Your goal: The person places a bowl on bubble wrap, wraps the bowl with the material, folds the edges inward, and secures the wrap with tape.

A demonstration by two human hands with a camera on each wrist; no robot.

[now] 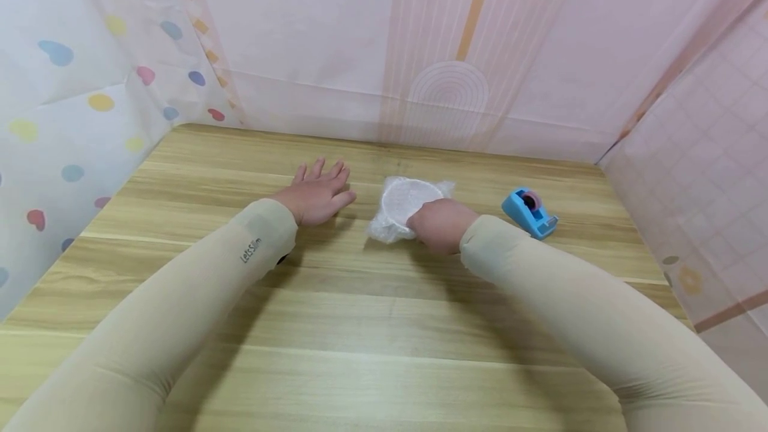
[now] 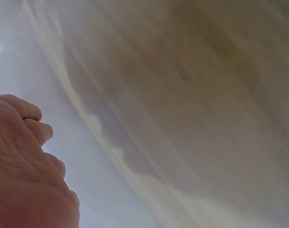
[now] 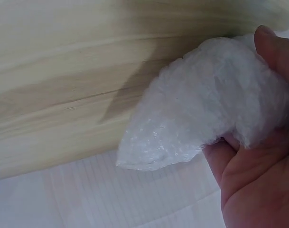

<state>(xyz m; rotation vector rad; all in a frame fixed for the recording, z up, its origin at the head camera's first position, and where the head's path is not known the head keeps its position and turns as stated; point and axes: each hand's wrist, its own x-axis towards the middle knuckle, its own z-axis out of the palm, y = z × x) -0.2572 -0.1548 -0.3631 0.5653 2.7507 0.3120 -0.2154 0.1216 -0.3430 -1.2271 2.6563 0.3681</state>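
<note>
Near the middle of the table, my right hand (image 1: 443,224) grips a bundle of clear bubble wrap (image 1: 393,229) by its near right side. A round, pale rim shows through the top of the wrap. In the right wrist view, the thumb lies along one side of the bubble wrap (image 3: 182,109) and the fingers curl under it. What the wrap encloses is hidden. To the left, my left hand (image 1: 318,197) is palm down over the table with its fingers spread, holding nothing. The left wrist view shows part of that hand (image 2: 30,166) at its left edge.
A blue tape dispenser (image 1: 529,212) with a pink roll stands on the wooden table (image 1: 372,325), right of the bundle. Behind the table hangs a pale patterned sheet (image 1: 312,32). Similar sheets line the left and right sides.
</note>
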